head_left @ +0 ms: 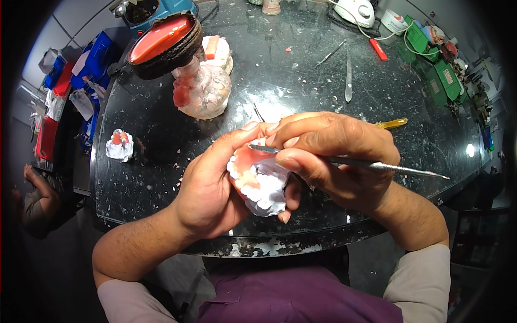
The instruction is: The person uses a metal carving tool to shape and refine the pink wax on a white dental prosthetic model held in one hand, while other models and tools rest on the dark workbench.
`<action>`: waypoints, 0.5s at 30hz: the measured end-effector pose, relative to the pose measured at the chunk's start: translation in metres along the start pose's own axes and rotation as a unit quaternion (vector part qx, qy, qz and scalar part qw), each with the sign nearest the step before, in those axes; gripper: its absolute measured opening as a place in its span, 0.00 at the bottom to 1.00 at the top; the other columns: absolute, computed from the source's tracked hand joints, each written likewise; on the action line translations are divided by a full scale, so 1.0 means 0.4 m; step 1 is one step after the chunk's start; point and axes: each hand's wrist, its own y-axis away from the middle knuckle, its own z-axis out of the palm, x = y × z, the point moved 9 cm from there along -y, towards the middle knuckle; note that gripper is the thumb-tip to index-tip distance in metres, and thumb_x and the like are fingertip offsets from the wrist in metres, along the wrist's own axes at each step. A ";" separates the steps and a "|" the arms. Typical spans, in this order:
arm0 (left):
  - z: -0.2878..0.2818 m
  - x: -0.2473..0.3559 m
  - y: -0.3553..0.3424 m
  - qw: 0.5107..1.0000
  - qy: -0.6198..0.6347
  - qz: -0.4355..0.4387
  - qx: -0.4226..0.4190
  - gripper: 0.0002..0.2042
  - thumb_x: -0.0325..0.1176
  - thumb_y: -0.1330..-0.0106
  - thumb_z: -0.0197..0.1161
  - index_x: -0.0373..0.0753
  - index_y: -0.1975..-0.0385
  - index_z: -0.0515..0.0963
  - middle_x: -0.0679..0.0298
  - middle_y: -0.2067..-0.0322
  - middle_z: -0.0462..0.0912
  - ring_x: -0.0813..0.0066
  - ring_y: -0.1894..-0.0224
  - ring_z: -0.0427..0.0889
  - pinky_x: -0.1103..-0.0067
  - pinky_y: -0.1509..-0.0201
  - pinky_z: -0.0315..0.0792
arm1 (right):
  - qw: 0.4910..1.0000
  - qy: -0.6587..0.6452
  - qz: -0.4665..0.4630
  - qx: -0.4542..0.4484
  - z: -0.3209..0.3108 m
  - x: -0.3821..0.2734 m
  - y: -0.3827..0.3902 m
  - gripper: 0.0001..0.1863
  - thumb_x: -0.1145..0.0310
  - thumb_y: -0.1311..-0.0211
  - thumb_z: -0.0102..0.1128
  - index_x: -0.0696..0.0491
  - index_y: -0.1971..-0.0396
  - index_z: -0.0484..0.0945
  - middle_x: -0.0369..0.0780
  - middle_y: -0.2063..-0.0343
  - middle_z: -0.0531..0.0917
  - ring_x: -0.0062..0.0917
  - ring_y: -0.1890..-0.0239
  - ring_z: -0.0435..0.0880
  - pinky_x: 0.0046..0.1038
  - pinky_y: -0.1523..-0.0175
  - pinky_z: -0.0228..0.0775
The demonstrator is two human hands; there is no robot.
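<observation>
My left hand (204, 188) is closed round a white plaster dental model (269, 188), with its thumb along the upper edge. Pink wax (245, 160) covers part of the model, and white teeth run along the rim. In my right hand (344, 151) a slim metal wax carver (396, 168) is pinched like a pen. The carver's flat blade rests at the model's upper edge, over the wax, while its thin pointed end sticks out to the right. My fingers hide part of the model's far side.
A dark pan of red wax (161, 40) stands on a lumpy wax-spattered base (207, 94) at the back left. A smaller plaster model (119, 145) sits left. Beyond my hands lie a metal spatula (348, 81) and a red-handled tool (378, 49). Green boxes (447, 78) line the right edge.
</observation>
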 end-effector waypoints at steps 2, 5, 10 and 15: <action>0.014 -0.001 0.003 0.998 0.003 -0.007 -0.063 0.26 0.51 0.22 0.35 0.33 0.46 0.70 0.53 0.62 0.81 0.62 0.64 0.84 0.70 0.64 0.81 | 1.000 -0.007 0.002 -0.001 0.003 -0.001 0.001 0.07 0.81 0.40 0.67 0.63 0.63 0.79 0.53 0.64 0.85 0.35 0.61 0.88 0.29 0.63 0.83; 0.013 -0.003 0.004 0.998 -0.001 -0.015 -0.066 0.25 0.51 0.22 0.36 0.33 0.47 0.70 0.52 0.62 0.80 0.62 0.64 0.84 0.70 0.64 0.81 | 0.999 -0.033 0.030 0.010 0.001 0.009 0.003 0.07 0.82 0.40 0.66 0.64 0.63 0.79 0.53 0.64 0.85 0.35 0.61 0.88 0.29 0.63 0.83; 0.019 -0.003 0.005 0.998 0.005 -0.015 -0.059 0.25 0.50 0.22 0.36 0.33 0.47 0.70 0.52 0.63 0.80 0.61 0.65 0.84 0.70 0.65 0.81 | 0.999 -0.038 0.026 0.005 0.002 0.006 0.004 0.07 0.82 0.41 0.67 0.64 0.63 0.79 0.53 0.64 0.85 0.35 0.61 0.87 0.29 0.63 0.83; 0.018 -0.004 0.004 0.998 0.009 -0.015 -0.056 0.25 0.50 0.23 0.37 0.33 0.47 0.70 0.53 0.63 0.80 0.61 0.65 0.84 0.70 0.65 0.81 | 1.000 -0.017 -0.001 -0.002 0.002 0.004 0.002 0.07 0.82 0.41 0.67 0.63 0.64 0.79 0.52 0.65 0.86 0.37 0.60 0.88 0.31 0.62 0.83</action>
